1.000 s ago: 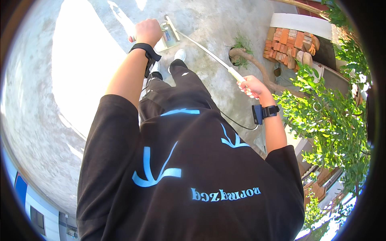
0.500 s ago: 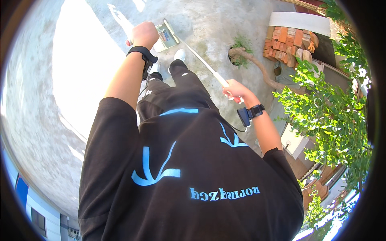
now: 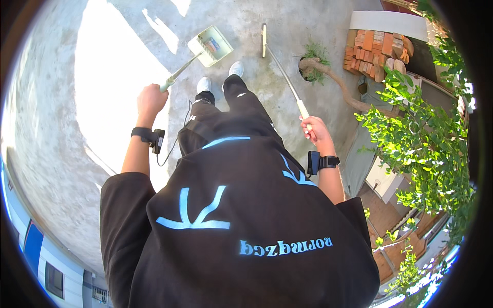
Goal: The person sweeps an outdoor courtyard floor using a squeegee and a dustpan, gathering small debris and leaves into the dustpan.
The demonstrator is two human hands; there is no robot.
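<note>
My left hand (image 3: 150, 100) is wrapped round the pale green grip of a long-handled dustpan (image 3: 225, 37). The pan, cream-coloured and open on top, is out in front of my feet, with a coloured label inside it. In my right hand (image 3: 317, 130) is the white grip of a long-handled broom (image 3: 264, 37), its metal stick slanting forward and left. The broom's narrow head shows edge-on to the right of the dustpan, apart from it. Whether the head or the pan touches the ground, I cannot tell.
White shoes (image 3: 204, 84) stand on the concrete floor (image 3: 51, 149), partly in bright sun. To the right a bent tree trunk (image 3: 339, 87) rises from a hole, with leafy branches (image 3: 411, 133). Stacked bricks (image 3: 372, 49) lie at the far right.
My left hand has come back and to the left, bringing the dustpan's handle into view. The broom head has moved right, away from the pan, and my right hand has shifted slightly right and nearer.
</note>
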